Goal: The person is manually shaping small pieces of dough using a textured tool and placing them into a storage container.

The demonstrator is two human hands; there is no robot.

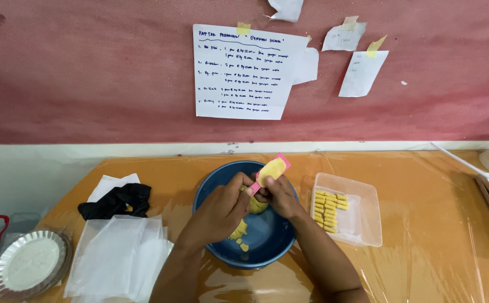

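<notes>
Pink tool [271,169]: I hold it above the far rim of the blue bowl, tilted, its upper face coated with yellow dough.
My right hand [278,194]: closed around the lower end of the pink tool, fingers curled.
My left hand [222,210]: fingers bent, thumb and fingertips pressed to the tool's lower end and to a lump of yellow dough [257,205] beneath it.
Blue bowl [216,255]: round, at centre of the table, directly under both hands; small dough pieces [239,231] lie on its floor.
Clear plastic tray [365,224]: just right of the bowl; ridged yellow pieces [328,204] stand in rows at its left side.
Table surface [435,224]: orange, covered with clear plastic film, glossy and wrinkled.
White sheets [118,255]: stacked left of the bowl.
Black cloth [116,202]: crumpled, at the far edge of the sheets.
Foil dish [26,265]: near left corner, filled with white powder.
Wall [87,73]: dull red above a pale lower band, close behind the table.
Paper notes [244,73]: handwritten, taped to the wall, above the bowl and to its right.
</notes>
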